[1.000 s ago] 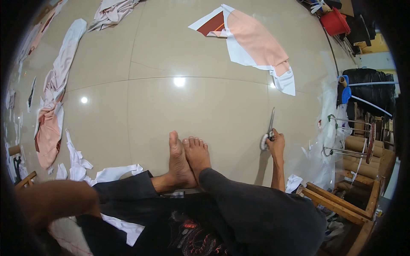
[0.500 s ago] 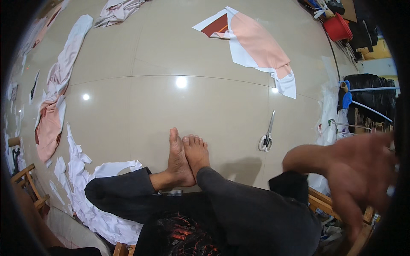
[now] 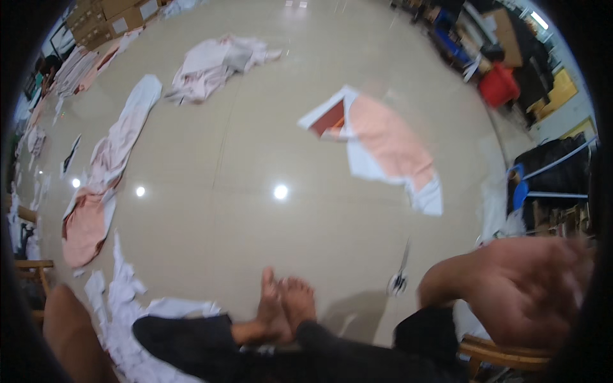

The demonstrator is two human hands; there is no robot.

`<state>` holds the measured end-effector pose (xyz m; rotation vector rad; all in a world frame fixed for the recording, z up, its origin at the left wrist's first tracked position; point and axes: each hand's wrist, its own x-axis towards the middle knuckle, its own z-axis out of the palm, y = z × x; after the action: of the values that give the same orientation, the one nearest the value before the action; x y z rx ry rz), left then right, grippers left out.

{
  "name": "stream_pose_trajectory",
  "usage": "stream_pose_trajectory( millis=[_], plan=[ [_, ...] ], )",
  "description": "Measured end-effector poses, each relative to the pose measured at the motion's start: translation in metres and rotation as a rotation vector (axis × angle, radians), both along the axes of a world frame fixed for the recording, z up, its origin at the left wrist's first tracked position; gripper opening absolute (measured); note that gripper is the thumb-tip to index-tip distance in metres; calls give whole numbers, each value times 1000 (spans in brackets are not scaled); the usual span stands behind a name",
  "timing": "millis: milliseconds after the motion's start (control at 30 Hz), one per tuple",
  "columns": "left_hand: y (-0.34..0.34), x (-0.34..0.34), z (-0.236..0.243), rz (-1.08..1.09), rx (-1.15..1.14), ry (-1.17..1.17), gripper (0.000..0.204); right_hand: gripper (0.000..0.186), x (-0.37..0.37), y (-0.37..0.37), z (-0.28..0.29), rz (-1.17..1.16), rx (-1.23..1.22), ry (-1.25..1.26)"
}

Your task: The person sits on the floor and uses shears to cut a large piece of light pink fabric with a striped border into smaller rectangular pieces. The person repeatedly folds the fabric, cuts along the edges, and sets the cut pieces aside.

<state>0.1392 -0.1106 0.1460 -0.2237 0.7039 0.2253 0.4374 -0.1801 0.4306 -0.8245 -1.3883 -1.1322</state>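
My right hand point(image 3: 530, 290) is raised close at the right edge, blurred, with the bent bare arm below it coming out of a dark sleeve. Its fingers are smeared, and nothing held can be made out. At the lower left a bare rounded part of my left arm point(image 3: 73, 335) shows; the hand itself is outside the picture. Scissors point(image 3: 397, 284) with pale handles lie on the floor left of my right arm, blades pointing away. Farther off a peach and white fabric piece point(image 3: 389, 140) lies spread, with a dark red patch at its left end.
My bare feet point(image 3: 287, 306) rest on the shiny tiled floor point(image 3: 255, 147). White fabric scraps point(image 3: 124, 287) pile up at left, near a long twisted pink and white cloth point(image 3: 115, 159). A crumpled pale cloth point(image 3: 214, 67) lies beyond. Cardboard boxes point(image 3: 108, 22) and a red bucket point(image 3: 499, 84) stand farther back.
The view has tilted up, so floor things sit lower and the boxes have come into sight. My right hand has shifted and its fingers are less distinct; more of my left arm shows.
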Motion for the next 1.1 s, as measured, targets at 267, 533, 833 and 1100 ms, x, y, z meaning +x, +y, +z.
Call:
stream_pose_trajectory(
  millis=[267,533,833,1100],
  plan=[
    [-18,4,-21,17,246,165,77,55,127,144,-357,-463,-1227,608],
    [39,13,0,-75,777,349,62,17,57,158,-467,-210,-1143,722],
    [123,-26,-104,-610,2187,981,69,35,-79,163,-412,523,-1287,753],
    [133,-56,-120,-888,2222,1223,81,78,152,139,-426,-584,-1631,752]
  ],
)
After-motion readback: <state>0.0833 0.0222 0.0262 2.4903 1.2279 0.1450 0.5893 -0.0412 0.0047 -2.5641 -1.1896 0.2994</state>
